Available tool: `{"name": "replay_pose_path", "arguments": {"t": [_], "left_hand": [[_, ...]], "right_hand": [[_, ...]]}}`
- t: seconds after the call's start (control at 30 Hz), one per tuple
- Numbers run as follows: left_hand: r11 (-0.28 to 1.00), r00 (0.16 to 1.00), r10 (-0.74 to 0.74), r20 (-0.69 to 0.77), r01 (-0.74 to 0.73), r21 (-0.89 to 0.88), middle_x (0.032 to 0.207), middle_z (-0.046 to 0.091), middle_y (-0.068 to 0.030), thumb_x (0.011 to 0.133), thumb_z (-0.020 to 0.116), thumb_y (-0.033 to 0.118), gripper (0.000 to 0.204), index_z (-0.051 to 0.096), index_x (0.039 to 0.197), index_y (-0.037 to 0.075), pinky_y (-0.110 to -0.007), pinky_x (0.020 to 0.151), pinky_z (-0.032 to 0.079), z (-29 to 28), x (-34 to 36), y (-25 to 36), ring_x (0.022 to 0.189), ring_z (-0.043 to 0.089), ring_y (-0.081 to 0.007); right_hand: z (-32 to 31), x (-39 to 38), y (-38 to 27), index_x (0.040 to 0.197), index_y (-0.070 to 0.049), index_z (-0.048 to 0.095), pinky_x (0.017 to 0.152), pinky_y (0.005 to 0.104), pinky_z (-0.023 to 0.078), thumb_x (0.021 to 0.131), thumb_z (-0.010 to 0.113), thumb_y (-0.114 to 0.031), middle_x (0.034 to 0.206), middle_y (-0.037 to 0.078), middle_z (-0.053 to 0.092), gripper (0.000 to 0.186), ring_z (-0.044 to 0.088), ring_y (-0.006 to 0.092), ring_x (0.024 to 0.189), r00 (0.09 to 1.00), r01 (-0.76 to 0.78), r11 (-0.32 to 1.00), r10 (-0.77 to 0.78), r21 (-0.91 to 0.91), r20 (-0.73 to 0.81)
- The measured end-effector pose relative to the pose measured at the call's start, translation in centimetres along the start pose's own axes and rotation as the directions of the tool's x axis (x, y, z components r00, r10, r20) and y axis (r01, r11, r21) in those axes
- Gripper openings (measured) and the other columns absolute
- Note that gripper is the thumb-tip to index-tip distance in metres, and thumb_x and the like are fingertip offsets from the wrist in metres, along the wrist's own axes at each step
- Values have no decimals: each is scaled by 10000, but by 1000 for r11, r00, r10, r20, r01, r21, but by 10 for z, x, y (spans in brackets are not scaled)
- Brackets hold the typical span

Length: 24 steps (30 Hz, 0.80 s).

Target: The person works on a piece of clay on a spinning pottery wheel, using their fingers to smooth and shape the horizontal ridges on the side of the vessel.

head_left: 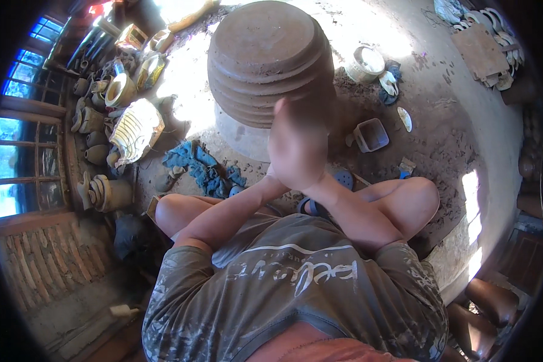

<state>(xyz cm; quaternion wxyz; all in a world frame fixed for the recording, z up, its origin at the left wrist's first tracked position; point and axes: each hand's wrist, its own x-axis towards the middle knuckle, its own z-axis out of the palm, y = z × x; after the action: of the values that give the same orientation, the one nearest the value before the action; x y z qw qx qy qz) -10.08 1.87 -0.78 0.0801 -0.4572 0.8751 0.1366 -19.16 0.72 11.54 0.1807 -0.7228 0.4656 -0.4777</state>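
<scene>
My left hand (pixel 277 148) and my right hand (pixel 308 151) are brought together in front of my chest, one against the other. Their fingers are smeared by motion, and whether anything lies between the palms is hidden. Just beyond them stands a large brown clay pot (pixel 256 69) with a flat round top and ridged sides. The hands overlap its near lower side in view; contact with it cannot be made out. Under the pot is a pale round base (pixel 238 134).
Crumpled blue cloth (pixel 193 163) lies left of the base. To the right are a rectangular plastic tub (pixel 371 134), a white bucket (pixel 365 62) and a brush (pixel 406 166). Several pots (pixel 110 192) line the left wall. My crossed legs (pixel 411 202) frame the near floor.
</scene>
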Motion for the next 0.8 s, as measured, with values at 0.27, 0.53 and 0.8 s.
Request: {"name": "replay_pose_path", "arguments": {"t": [0.27,0.53,0.8], "left_hand": [[997,993,28,-110,-20,74,1440,537,-396,1004,566,264,356,708,1133,-36,-557,999,549,12,-9,1,1194,635,-552],[999,998,-15,-53,17,33,1432,556,-371,995,581,266,347,693,1178,-7,-544,1021,528,8,-4,5,1184,631,-549],[967,989,-100,-113,69,-247,1057,754,-183,1052,593,340,358,699,1172,20,-451,857,565,-30,-33,-33,970,744,-353]], "right_hand": [[-65,48,52,1118,15,787,725,313,553,931,772,-54,916,103,752,201,698,177,798,962,-113,988,136,109,-236],[-54,35,56,1326,-53,728,651,341,562,943,687,-100,832,104,687,388,673,243,666,998,11,973,-24,-232,-53],[-34,-27,39,1105,-63,781,657,406,570,897,762,-167,859,98,690,234,693,301,710,987,150,989,-150,6,48]]}}
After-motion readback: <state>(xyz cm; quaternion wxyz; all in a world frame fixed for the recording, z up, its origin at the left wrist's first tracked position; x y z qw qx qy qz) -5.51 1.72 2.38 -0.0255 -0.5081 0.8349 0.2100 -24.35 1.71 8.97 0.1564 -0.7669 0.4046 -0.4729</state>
